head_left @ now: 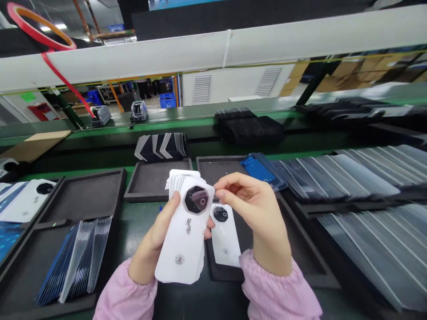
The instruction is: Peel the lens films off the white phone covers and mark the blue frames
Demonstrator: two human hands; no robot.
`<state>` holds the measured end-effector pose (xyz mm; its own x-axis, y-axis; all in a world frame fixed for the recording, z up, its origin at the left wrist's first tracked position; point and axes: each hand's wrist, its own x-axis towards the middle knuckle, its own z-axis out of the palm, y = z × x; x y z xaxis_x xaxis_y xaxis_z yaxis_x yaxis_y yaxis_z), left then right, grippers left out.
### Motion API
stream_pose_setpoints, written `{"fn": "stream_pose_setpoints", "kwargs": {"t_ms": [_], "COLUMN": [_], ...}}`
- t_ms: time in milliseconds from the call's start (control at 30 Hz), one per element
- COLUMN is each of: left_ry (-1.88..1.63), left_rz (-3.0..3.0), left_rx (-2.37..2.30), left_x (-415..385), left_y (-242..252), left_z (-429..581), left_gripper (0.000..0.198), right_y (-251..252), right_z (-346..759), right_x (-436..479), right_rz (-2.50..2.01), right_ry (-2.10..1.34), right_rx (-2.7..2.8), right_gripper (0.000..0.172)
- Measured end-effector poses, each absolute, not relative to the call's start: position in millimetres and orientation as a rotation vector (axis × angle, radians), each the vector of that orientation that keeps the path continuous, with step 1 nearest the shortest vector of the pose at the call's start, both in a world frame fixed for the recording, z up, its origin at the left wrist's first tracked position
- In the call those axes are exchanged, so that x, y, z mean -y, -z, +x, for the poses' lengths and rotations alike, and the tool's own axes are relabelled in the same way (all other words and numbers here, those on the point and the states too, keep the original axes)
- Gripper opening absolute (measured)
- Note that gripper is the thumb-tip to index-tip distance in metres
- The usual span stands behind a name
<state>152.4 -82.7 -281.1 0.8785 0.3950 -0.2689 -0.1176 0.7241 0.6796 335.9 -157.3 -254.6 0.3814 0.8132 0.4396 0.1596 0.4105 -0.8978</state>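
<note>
My left hand grips a fanned stack of white phone back covers, each with a dark octagonal camera ring near the top. My right hand is curled, thumb and fingers pinched at the upper right edge of the top cover beside the camera ring; what it pinches is too small to make out. Another white back cover lies flat below, in a dark tray under my right hand.
Black foam trays sit on the green bench. Rows of upright film-covered sheets fill the left tray and long rows fill the right. A blue-film cover, black stacks, tape dispensers and red tape stand behind.
</note>
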Motion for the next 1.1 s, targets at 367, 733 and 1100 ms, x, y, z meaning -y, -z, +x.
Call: {"fn": "stream_pose_setpoints", "kwargs": {"t_ms": [367,733,1100], "left_ry": [-0.259,-0.285,-0.648], "left_rz": [0.722,0.704,0.941], "left_rx": [-0.338,-0.319,-0.642], "left_x": [79.3,72.2,77.3], "left_y": [288.2,305.8,283.3], "left_z": [156.1,160.8,164.1], "left_gripper": [0.075,0.078,0.064], "right_y": [257.9,279.4,293.9], "right_z": [335.5,329.4,345.3], "right_x": [157.3,138.7,144.3], "right_rz": [-1.136,-1.425,-1.357], "right_ry": [-0.624,0.513,-0.527], "right_rx": [1.242,1.2,0.997], "right_gripper": [0.009,0.064,0.056]}}
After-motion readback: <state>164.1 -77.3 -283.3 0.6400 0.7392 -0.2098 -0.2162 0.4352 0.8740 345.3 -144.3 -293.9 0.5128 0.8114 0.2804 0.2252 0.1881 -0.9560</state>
